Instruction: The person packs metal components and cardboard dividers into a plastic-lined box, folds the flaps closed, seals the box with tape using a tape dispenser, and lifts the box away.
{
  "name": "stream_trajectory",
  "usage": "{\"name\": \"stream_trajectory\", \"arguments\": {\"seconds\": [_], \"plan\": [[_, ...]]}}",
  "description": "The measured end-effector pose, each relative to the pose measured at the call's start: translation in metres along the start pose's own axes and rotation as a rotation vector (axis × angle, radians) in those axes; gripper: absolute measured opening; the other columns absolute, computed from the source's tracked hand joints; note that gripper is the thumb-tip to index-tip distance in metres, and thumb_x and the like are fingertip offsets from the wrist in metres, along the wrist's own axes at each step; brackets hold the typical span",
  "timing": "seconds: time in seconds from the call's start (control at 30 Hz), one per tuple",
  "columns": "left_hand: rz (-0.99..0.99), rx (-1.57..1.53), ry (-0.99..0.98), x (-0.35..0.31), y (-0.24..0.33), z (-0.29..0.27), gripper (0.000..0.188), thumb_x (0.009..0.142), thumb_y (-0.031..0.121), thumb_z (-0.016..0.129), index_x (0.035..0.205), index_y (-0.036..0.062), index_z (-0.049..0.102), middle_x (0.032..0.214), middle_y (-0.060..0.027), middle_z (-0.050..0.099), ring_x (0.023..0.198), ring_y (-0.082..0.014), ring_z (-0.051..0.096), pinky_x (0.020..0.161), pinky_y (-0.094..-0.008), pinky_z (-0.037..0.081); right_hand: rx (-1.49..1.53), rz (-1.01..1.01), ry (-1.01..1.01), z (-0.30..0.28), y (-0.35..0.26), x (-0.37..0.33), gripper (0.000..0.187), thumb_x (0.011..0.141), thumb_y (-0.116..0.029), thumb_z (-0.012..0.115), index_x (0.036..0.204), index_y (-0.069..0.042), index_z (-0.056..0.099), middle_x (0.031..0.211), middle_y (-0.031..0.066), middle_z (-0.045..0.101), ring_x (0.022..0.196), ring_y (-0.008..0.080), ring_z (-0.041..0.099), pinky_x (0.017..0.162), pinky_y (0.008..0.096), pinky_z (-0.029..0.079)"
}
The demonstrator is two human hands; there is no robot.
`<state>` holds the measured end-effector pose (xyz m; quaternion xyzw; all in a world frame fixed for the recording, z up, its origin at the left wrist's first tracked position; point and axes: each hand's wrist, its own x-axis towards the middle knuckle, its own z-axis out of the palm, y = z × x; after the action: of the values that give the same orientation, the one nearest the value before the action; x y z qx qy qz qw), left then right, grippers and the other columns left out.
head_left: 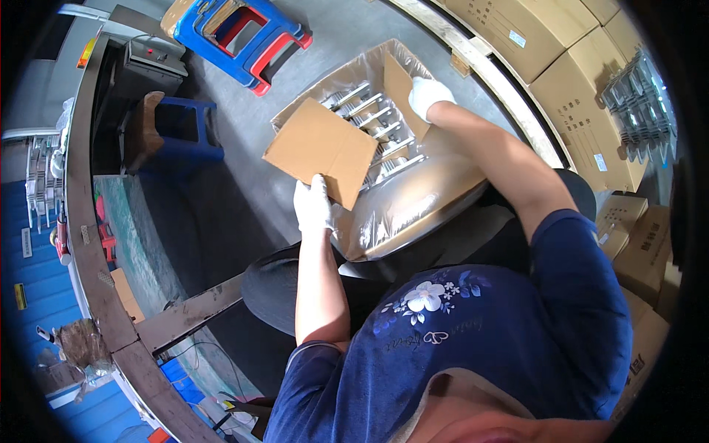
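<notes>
Brown cardboard sheet [321, 148] in the left hand [313, 205]: from where I stand, the gloved thumb lies on top at its near corner and the other fingers disappear underneath, pinching it. It slants over the left side of an open carton [443, 166], so whatever sits below it is hidden. Between the sheet and a second, steeply tilted cardboard panel [399, 87], silvery metal parts [374, 119] show in rows inside, their lower portions hard to make out. The right hand [430, 97], gloved too, is at that panel's right edge; its fingertips are out of my sight, and I can't tell whether it grasps the panel or just touches it. Glare on the clear plastic film [399, 221] blurs the carton's near side. Beyond stands a blue-and-red stool [247, 44]; on the right, stacked boxes [576, 111] run out of view.
</notes>
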<state>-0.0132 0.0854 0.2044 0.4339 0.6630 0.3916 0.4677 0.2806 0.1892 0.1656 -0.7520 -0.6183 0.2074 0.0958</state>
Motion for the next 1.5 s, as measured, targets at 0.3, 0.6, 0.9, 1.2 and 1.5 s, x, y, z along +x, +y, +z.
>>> {"name": "stream_trajectory", "arguments": {"seconds": [0.3,0.6,0.9,1.2,1.5], "plan": [[-0.002,-0.06,-0.133,0.0,-0.022,0.008,0.026,0.09,0.017,0.05,0.111,0.0021,0.054,0.092,-0.0059,0.06,0.075,-0.0127,0.057,0.063,-0.0259,0.046,0.09,0.179,-0.212,0.072,0.015,0.01,0.039,0.089,-0.026,0.045,0.119,-0.002,0.05,0.119,0.0227,0.054,0.111,0.0357,0.052,0.095,0.0413,0.041],[-0.094,-0.272,-0.323,-0.019,0.01,0.019,0.042,0.091,0.022,0.052,0.126,-0.0005,0.048,0.121,-0.0103,0.055,0.109,-0.0185,0.051,0.094,-0.0303,0.038,0.479,-0.069,-0.034,0.005,-0.073,-0.062,0.065,0.083,-0.055,0.052,0.121,-0.002,0.051,0.121,0.0212,0.054,0.114,0.0341,0.05,0.096,0.0367,0.038],[-0.166,-0.533,-0.263,-0.029,0.021,0.028,0.054,0.093,0.038,0.049,0.133,0.0031,0.038,0.131,-0.0106,0.045,0.116,-0.0207,0.047,0.098,-0.0353,0.039,0.819,-0.008,-0.324,0.057,-0.052,-0.065,0.059,0.088,-0.051,0.048,0.114,0.0,0.057,0.105,0.0124,0.063,0.094,0.0205,0.058,0.084,0.0306,0.044],[0.036,-0.398,-0.197,0.004,0.023,-0.003,0.035,0.091,0.022,0.05,0.116,-0.0022,0.053,0.104,-0.0114,0.062,0.092,-0.0194,0.06,0.079,-0.032,0.048,1.238,0.028,-0.273,-0.003,-0.076,-0.073,0.044,0.083,-0.029,0.065,0.112,0.003,0.057,0.104,0.0113,0.063,0.091,0.0171,0.061,0.079,0.0289,0.048],[0.158,-0.284,0.134,0.088,-0.001,0.019,0.044,0.091,0.032,0.05,0.116,-0.0049,0.051,0.105,-0.016,0.062,0.092,-0.0228,0.061,0.079,-0.0335,0.047,1.305,0.14,-0.366,-0.012,-0.019,-0.067,0.04,0.084,-0.022,0.064,0.114,0.002,0.054,0.104,0.0111,0.062,0.096,0.0171,0.059,0.082,0.0285,0.05]]}}
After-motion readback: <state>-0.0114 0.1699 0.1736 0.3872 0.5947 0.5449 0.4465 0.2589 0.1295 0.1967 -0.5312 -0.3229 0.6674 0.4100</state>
